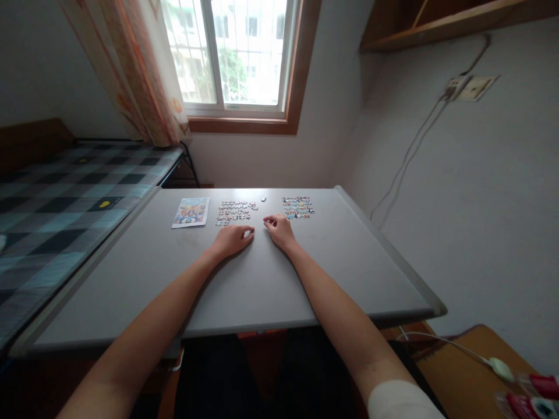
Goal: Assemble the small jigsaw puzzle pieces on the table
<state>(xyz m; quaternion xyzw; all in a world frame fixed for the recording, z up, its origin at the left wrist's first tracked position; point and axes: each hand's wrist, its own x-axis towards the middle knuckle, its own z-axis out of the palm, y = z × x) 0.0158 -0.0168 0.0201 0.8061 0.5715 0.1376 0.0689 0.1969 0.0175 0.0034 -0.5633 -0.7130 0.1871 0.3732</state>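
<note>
My left hand [234, 239] rests on the table just in front of the left group of puzzle pieces [234, 213]. Its fingers are curled, with a small gap between thumb and index finger and nothing visible there. My right hand [280, 230] is close by, between the two groups, with thumb and fingertips brought together. Whatever they may hold is too small to make out. Behind it to the right lies another group of puzzle pieces [297, 207] in loose rows. A single small piece [263, 199] lies farther back. The picture sheet [191, 212] lies flat at the left.
The grey-white table [244, 285] has raised side edges. A bed with a checked cover [109, 186] runs along its left side, and a window [236, 58] is beyond. On the right are a wall with a socket [456, 87] and a brown stool-like surface [476, 361].
</note>
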